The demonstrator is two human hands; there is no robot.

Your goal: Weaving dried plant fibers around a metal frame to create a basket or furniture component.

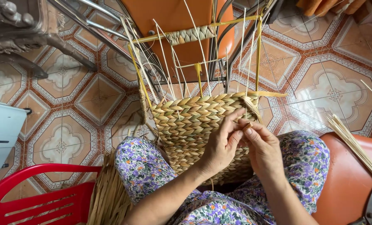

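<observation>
A half-woven basket (pixel 190 121) of tan braided fibre sits on a wire frame (pixel 202 33) and rests against my lap. My left hand (pixel 221 143) lies on the woven wall near its upper right corner, fingers curled over a strand. My right hand (pixel 263 146) pinches a thin fibre strand (pixel 247 125) right beside the left fingers. Thin pale upright stakes (pixel 244 54) rise from the woven edge along the frame. A short braided band (pixel 190 35) wraps the frame's top bar.
A bundle of dry fibre (pixel 109 196) lies by my left knee. A red plastic chair (pixel 40 196) stands lower left. An orange stool (pixel 352 179) on the right holds loose straws (pixel 354 143) and pliers (pixel 370 206). Patterned floor tiles (pixel 319 79) surround an orange chair (pixel 186 21).
</observation>
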